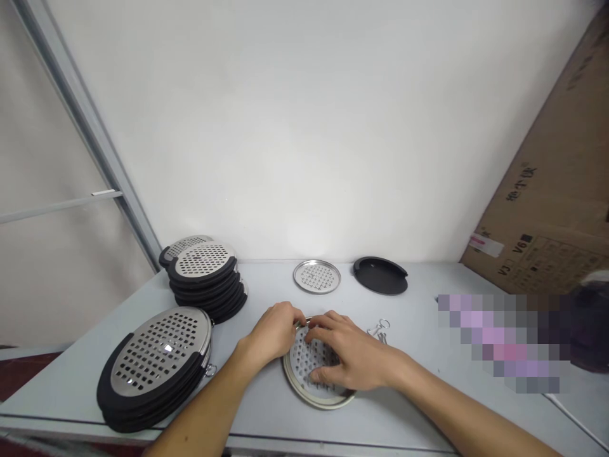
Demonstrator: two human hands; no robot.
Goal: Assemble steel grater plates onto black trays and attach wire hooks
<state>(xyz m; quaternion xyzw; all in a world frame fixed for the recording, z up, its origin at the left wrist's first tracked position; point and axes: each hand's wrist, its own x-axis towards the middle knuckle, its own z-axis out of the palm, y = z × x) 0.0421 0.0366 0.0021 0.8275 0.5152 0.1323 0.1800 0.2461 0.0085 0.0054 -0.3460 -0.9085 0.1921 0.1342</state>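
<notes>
A round metal grater disc (301,362) with raised teeth lies on a wider metal ring or second disc (328,402) on the table. My left hand (273,330) is at its far left edge, fingers curled against the rim. My right hand (354,355) reaches over the disc from the right; its fingers and thumb are spread and touch the upper face. Just beyond the right wrist lie some small wire clips with loops (380,327), partly hidden by the forearm. Farther back are another perforated metal disc (317,277) and a black round tray (380,277).
At the left, a near stack of round graters with black rims (155,355) stands by the table's front edge, with a taller stack (204,279) behind it. A cardboard box (556,209) leans at the right, near a pixelated patch and a white cable (573,419). A white wall (304,139) closes the back.
</notes>
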